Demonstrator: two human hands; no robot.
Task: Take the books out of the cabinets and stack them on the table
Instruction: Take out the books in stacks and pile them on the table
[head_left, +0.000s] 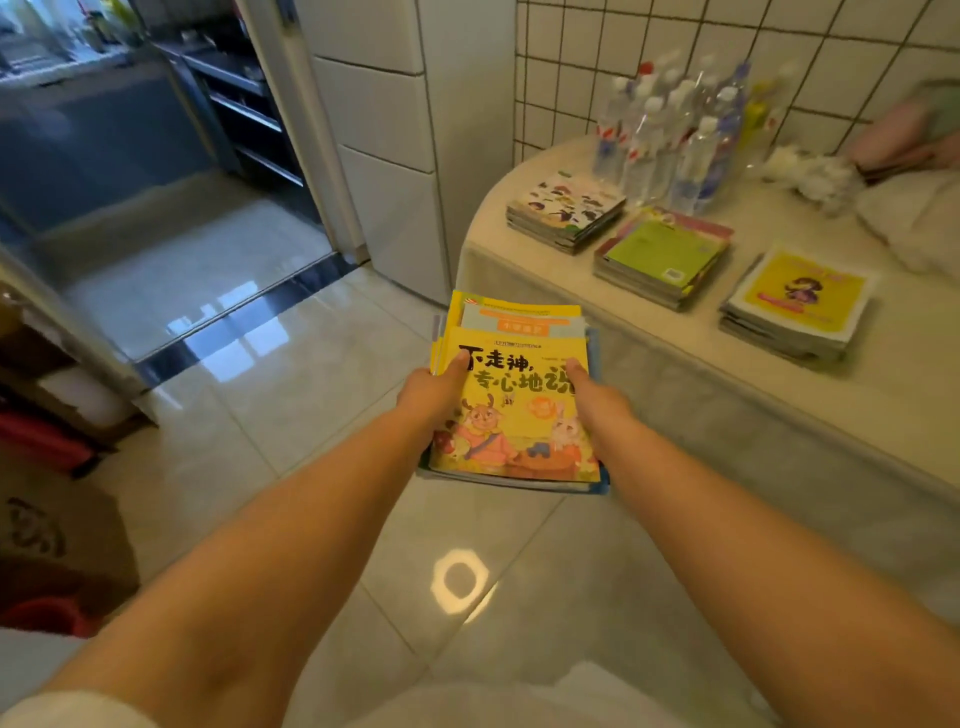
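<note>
Above the tiled floor, near the table (779, 395), the left hand (434, 389) and right hand (597, 395) grip a bundle of books (514, 415); 3 stacks (665, 260) lie on the table.

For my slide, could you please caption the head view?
Both hands, left and right, carry a book pile toward three stacks on the table.

I'm in a home: glossy tiled floor (291, 415), white tiled wall (675, 62), doorway to a kitchen with steel counter (78, 67), worktop (857, 395) with children's book stacks (662, 257) and water bottles (675, 130).
</note>
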